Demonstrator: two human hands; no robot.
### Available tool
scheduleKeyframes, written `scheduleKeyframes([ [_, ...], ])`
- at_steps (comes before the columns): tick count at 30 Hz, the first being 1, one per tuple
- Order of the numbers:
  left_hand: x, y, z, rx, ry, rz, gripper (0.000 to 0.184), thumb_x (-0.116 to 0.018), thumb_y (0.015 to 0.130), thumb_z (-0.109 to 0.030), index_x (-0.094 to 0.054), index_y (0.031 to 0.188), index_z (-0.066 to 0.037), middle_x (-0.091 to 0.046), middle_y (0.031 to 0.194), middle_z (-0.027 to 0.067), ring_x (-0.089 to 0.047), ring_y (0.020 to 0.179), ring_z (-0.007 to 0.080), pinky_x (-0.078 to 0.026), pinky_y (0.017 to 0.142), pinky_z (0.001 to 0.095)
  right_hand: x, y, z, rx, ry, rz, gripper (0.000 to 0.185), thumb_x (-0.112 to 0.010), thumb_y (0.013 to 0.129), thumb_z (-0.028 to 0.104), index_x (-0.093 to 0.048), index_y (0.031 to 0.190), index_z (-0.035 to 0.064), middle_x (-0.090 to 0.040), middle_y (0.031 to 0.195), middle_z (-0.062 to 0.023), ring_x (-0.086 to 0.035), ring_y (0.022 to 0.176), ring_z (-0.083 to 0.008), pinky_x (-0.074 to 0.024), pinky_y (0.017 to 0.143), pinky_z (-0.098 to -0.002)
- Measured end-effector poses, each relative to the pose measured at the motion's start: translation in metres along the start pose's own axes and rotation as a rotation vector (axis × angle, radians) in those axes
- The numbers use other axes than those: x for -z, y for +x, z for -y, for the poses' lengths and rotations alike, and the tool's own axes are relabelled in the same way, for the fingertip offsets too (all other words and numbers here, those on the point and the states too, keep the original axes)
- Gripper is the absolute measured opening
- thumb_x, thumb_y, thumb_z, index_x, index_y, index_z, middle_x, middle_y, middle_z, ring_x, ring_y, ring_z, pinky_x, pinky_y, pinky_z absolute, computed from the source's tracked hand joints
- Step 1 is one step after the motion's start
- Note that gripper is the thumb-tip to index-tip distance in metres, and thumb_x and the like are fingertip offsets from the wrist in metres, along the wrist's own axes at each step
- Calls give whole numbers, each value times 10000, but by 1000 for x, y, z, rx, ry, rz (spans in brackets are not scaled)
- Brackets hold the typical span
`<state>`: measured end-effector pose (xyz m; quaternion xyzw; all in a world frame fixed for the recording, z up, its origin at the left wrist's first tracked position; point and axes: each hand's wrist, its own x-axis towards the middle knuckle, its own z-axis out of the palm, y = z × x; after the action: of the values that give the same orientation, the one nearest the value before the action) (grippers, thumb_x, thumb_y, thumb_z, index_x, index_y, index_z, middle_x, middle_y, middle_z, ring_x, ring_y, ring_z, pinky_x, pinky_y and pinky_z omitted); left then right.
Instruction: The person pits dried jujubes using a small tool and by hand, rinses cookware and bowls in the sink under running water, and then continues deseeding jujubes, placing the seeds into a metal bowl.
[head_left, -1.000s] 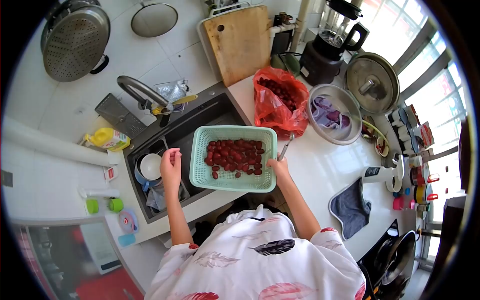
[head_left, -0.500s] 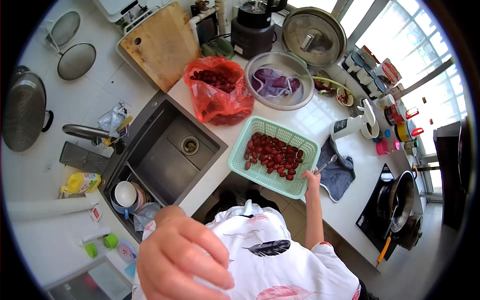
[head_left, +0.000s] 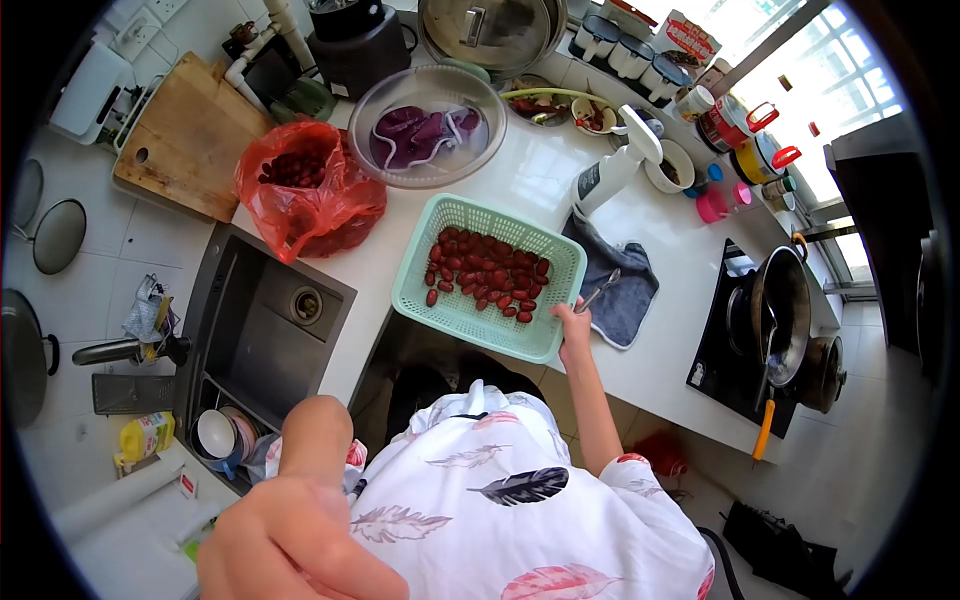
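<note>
Close to the camera at the lower left, my left hand [head_left: 290,545] is raised with its fingers curled. Whatever may be in its fingers is hidden. My right hand [head_left: 573,328] grips the near right corner of a pale green plastic basket [head_left: 425,305]. A thin metal spoon-like tool [head_left: 600,288] sticks out past the right fingers over a dark grey cloth [head_left: 630,310]. In the basket lie many glossy red dates [head_left: 490,262]. Its near side reaches over the counter's front edge.
Behind the basket are a red plastic bag [head_left: 335,205] of dates and a bowl [head_left: 490,165] with purple cloth in liquid. The sink [head_left: 235,345] is at left. A spray bottle [head_left: 605,180] and the stove with a wok [head_left: 785,300] are at right.
The view has swung, so the counter things appear further left and higher. My left hand has moved lower and left in view. My right hand stays at the basket's corner.
</note>
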<state>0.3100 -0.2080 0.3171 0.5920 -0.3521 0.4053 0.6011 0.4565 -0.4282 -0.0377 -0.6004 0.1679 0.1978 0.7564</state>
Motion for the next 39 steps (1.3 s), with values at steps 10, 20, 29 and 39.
scheduleKeyframes([
  [10, -49, 6, 29, -51, 73, 170, 64, -563, 689, -90, -569, 749, -109, -557, 749, 1, -521, 636, 142, -424, 514, 235, 12, 6, -10, 54, -169, 54, 227, -627, 765, 102, -566, 964, 10, -606, 850, -33, -551, 721, -99, -444, 657, -250],
  [20, -52, 1, 52, -93, 129, 410, 151, -534, 756, -154, -559, 810, -15, -568, 890, 76, -546, 749, 201, -440, 651, 265, 14, -2, 25, 418, -719, -201, 356, -623, 799, 276, -451, 652, 1, -418, 523, -34, -367, 495, -109, -325, 467, -305],
  [29, 30, -174, 231, 892, 841, 1051, 312, -538, 699, 1, -520, 1009, -26, -510, 967, 113, -496, 920, 294, -459, 762, 367, -30, -28, 51, 501, -666, -265, 250, -487, 880, 217, -460, 786, -13, -487, 589, -113, -424, 517, -154, -360, 492, -311],
  [39, 47, -250, 267, 913, 781, 743, 349, -647, 685, -62, -521, 1009, -47, -458, 1006, 93, -485, 911, 290, -460, 721, 385, -71, -31, 40, 381, -374, -61, 231, -476, 895, 193, -593, 895, -7, -569, 756, -48, -530, 753, -89, -414, 687, -220],
])
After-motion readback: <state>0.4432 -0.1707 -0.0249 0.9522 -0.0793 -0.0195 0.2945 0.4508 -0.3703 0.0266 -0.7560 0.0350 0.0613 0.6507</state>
